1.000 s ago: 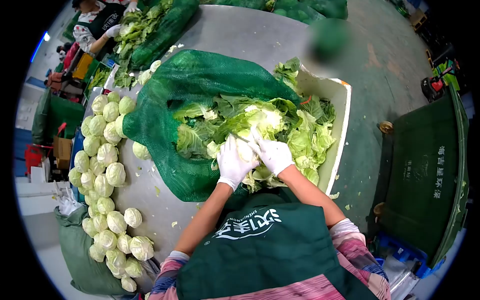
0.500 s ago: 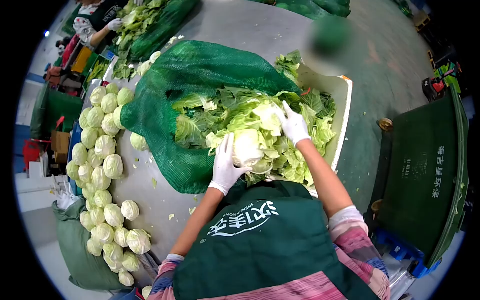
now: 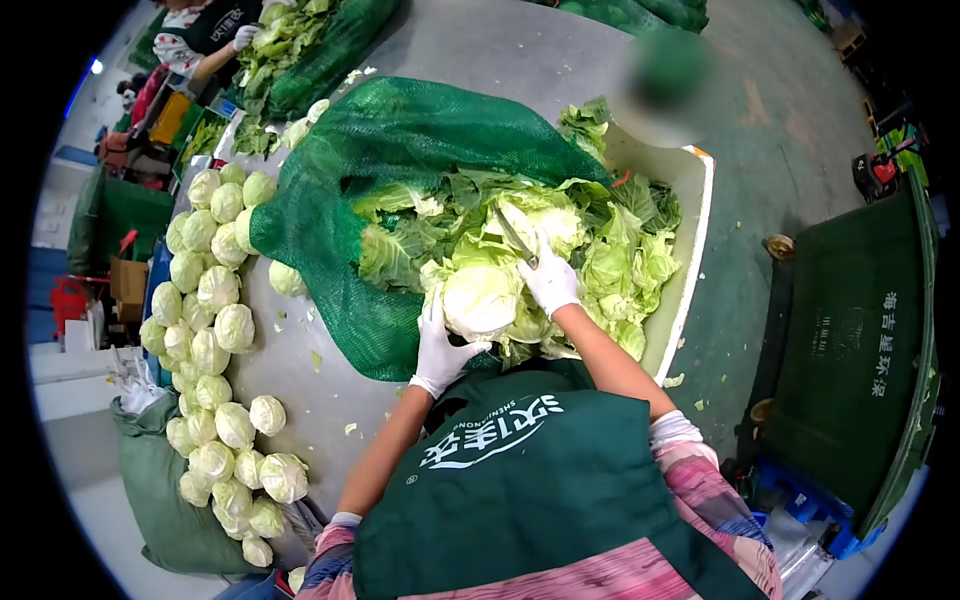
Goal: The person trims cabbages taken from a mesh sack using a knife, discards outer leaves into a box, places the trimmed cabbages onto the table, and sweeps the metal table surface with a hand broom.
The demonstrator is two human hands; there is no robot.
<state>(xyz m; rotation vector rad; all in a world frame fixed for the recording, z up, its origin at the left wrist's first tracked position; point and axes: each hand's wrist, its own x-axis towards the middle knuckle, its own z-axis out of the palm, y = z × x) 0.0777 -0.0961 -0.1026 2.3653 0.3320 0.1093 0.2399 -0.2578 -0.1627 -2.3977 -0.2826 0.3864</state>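
My gloved left hand (image 3: 438,345) grips a pale cabbage head (image 3: 481,301) from its left side and below, thumb along its near edge. In my gloved right hand (image 3: 552,279) is a knife (image 3: 515,236), its thin blade pointing up and left over the leaves. The fingers are closed round its handle, just right of the cabbage. Loose outer leaves (image 3: 606,262) lie beneath and around both hands. Behind them spreads a green mesh sack (image 3: 420,120), its mouth open toward me with leafy cabbage in it.
Trimmed cabbages (image 3: 234,327) are piled along the left side of the metal table (image 3: 300,375). A white bin (image 3: 690,220) full of leaves stands at the right. Beyond it is a large green cart (image 3: 850,340). A co-worker's gloved hand (image 3: 245,37) touches leaves at the far left.
My right hand has moved left and down, close to the cabbage, and the knife blade now shows. The cabbage has turned in my left hand, showing a smoother, rounder side.
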